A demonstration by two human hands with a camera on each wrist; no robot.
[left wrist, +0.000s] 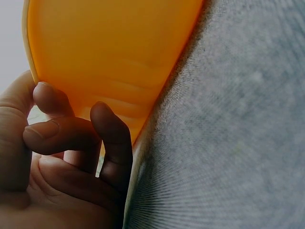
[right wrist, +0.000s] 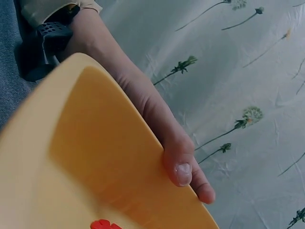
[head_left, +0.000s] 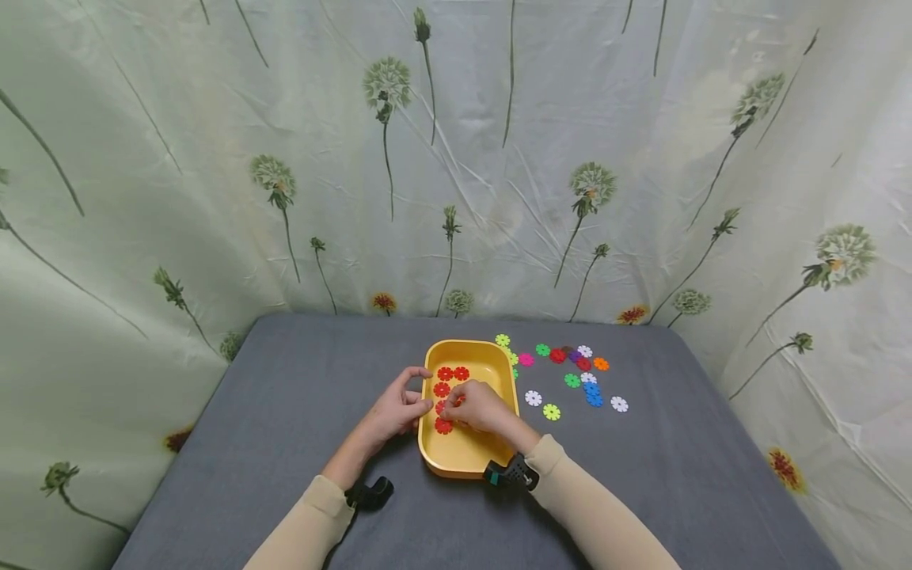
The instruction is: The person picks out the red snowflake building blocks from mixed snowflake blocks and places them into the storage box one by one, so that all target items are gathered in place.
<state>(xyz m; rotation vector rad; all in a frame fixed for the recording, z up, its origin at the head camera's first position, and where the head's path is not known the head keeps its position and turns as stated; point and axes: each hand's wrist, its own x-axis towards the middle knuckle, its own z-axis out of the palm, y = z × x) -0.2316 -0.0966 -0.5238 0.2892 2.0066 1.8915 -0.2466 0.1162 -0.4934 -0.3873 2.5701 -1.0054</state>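
Observation:
A yellow tray (head_left: pixel 463 459) stands on the table with several red flower-shaped discs (head_left: pixel 443 426) lying along its left side. My left hand (head_left: pixel 393 408) grips the tray's left rim, and its curled fingers show against the outer wall (left wrist: pixel 119 57) in the left wrist view. Over the inside of the tray, my right hand (head_left: pixel 480 408) points its bent fingertips down and pinches a red disc, partly hidden by the fingers. The right wrist view shows my left hand (right wrist: pixel 178 152) at the rim and one red disc (right wrist: pixel 104 224); my right fingers are out of that view.
Right of the tray lie loose flower discs in several colours, among them a white one (head_left: pixel 620 404), a blue one (head_left: pixel 594 399) and an orange one (head_left: pixel 602 364). A grey cloth (head_left: pixel 321 380) covers the table. A flower-patterned curtain (head_left: pixel 484 182) hangs behind.

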